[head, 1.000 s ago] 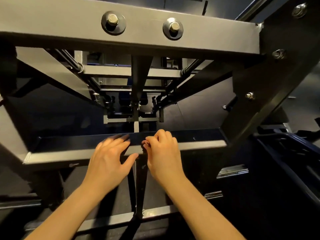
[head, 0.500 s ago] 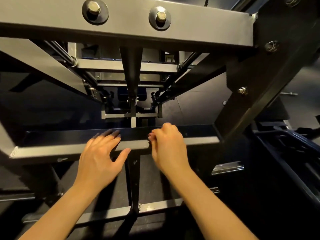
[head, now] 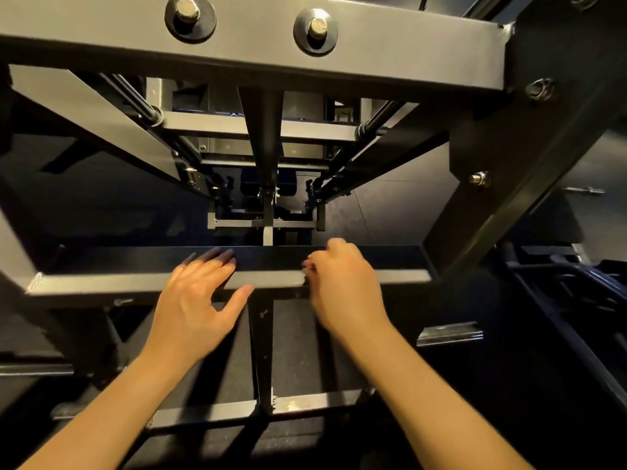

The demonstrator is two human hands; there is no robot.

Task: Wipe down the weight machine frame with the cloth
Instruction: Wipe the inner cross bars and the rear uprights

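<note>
Grey steel frame crossbar (head: 101, 283) is bearing the left hand (head: 193, 300), fingers straight. Right hand (head: 346, 286) is curling at its edge, blurred; grip unclear.

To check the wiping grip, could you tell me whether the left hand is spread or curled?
Spread: the left hand lays straight fingers over the frame crossbar, thumb splayed out.

right hand (head: 346, 290) | slid rightward along crossbar (head: 101, 283) | away from left hand (head: 196, 307)
</note>
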